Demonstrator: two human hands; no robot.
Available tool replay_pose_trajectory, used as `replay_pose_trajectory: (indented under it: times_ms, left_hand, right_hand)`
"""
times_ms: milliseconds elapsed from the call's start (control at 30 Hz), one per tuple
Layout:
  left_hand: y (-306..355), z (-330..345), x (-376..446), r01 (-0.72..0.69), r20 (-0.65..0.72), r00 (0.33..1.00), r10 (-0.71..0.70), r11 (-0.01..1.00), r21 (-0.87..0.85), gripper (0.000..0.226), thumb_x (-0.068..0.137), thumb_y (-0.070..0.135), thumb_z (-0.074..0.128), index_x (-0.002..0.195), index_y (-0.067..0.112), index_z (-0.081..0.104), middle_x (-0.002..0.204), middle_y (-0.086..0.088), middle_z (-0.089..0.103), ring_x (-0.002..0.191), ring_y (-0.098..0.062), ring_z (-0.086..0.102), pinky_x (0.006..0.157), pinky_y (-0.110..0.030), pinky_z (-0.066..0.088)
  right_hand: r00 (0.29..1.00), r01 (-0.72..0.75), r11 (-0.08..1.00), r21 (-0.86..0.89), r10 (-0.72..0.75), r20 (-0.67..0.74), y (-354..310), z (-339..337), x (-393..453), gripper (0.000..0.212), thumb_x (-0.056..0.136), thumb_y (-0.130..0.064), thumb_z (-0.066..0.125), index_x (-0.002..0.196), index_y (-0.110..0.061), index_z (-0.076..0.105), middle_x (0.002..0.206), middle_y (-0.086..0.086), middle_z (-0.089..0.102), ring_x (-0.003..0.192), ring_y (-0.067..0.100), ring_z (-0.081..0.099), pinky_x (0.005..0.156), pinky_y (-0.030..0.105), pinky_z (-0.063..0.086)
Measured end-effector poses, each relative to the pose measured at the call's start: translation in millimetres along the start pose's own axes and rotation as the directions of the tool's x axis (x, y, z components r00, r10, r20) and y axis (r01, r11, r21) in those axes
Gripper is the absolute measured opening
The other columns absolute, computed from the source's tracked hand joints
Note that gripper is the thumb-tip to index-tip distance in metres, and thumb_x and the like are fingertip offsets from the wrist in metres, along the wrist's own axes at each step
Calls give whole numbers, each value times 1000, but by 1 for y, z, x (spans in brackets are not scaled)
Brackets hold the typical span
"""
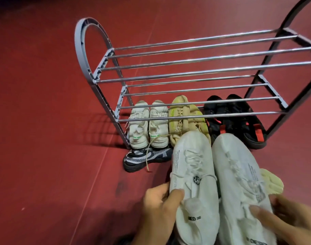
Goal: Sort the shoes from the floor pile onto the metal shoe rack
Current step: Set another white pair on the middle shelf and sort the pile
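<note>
I hold a pair of white knit sneakers side by side, toes pointing at the metal shoe rack (195, 75). My left hand (158, 207) grips the left white sneaker (193, 175) at its heel side, thumb on top. My right hand (291, 220) grips the right white sneaker (239, 174) near its heel. Under the rack's lowest bars stand a white pair (148, 124), a beige pair (184, 117) and a black pair with red tabs (239, 119). Both rack shelves are bare.
A black-and-white patterned sneaker (146, 157) lies on the red floor (45, 121) in front of the white pair. A pale yellow shoe sole (273, 183) shows behind the right white sneaker. A beige lace trails over the patterned sneaker.
</note>
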State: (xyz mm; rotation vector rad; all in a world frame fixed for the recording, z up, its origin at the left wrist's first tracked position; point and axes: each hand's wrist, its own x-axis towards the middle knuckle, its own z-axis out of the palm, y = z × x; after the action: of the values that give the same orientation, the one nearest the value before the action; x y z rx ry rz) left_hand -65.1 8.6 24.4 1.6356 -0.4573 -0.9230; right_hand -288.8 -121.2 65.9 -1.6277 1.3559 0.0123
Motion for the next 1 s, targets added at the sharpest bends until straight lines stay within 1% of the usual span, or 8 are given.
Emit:
replay_pose_trajectory:
  times_ms: [67, 167, 400, 600, 667, 767, 867, 1000]
  left_hand:
    - [26, -4, 5, -45, -26, 999, 44, 997, -61, 35, 71, 32, 69, 79, -2, 72, 75, -15, 70, 71, -19, 56, 65, -37, 41]
    - [61, -18, 25, -100, -125, 988, 87, 990, -97, 26, 80, 19, 69, 75, -6, 69, 75, -15, 70, 72, -21, 60, 68, -36, 45]
    - [113, -59, 122, -54, -245, 968, 45, 998, -27, 28, 84, 13, 66, 99, -11, 69, 89, -21, 74, 76, -26, 66, 71, -39, 48]
    - [137, -85, 215, -33, -349, 935, 67, 994, 101, 15, 87, 12, 66, 98, 2, 69, 87, -13, 67, 81, -23, 60, 61, -30, 44]
    - [137, -91, 235, -1, -365, 929, 61, 987, 161, 25, 88, 22, 66, 105, 3, 66, 98, -13, 69, 89, -26, 65, 72, -36, 54]
    - [129, -97, 243, 73, -427, 898, 108, 920, 384, 39, 95, 34, 61, 116, 1, 65, 116, -15, 69, 104, -32, 67, 91, -44, 57]
    - [128, -94, 235, 125, -425, 898, 114, 860, 494, 38, 100, 26, 53, 124, -1, 60, 126, -20, 64, 114, -38, 63, 96, -43, 53]
    - [120, -86, 205, 100, -412, 874, 256, 736, 670, 40, 102, 21, 41, 135, -1, 43, 139, -27, 49, 124, -45, 51, 97, -43, 42]
  right_hand:
    - [996, 93, 992, 87, -93, 5, -24, -10, -2, 69, 56, -71, 82, 83, -9, 68, 78, 18, 71, 63, 33, 69, 68, 33, 50]
    - [969, 249, 958, 146, -247, -33, -69, -15, 19, 42, 75, -44, 78, 86, -5, 70, 74, 15, 73, 62, 32, 72, 55, 39, 59]
    - [906, 409, 912, -16, -408, -110, -167, 5, 113, 40, 85, -32, 74, 71, 2, 58, 52, 3, 56, 40, 10, 54, 42, 25, 52]
    - [865, 448, 881, -153, -470, -178, -236, 35, 190, 28, 88, -31, 65, 68, -10, 62, 65, 7, 63, 64, 26, 65, 60, 39, 57]
    - [874, 423, 895, -142, -444, -195, -248, 48, 210, 29, 90, -35, 63, 82, -7, 65, 76, 10, 64, 70, 29, 64, 59, 36, 52]
    - [894, 375, 918, -129, -395, -213, -248, 67, 226, 35, 96, -36, 57, 106, -5, 65, 95, 12, 66, 79, 28, 62, 61, 30, 47]
    - [855, 464, 886, -3, -449, -260, -231, 76, 217, 46, 91, -46, 61, 116, -7, 59, 109, 13, 69, 93, 30, 66, 81, 41, 57]
    - [804, 566, 815, -120, -578, -137, -209, 74, 192, 105, 66, -62, 83, 147, -14, 36, 136, 4, 49, 123, 24, 51, 103, 34, 43]
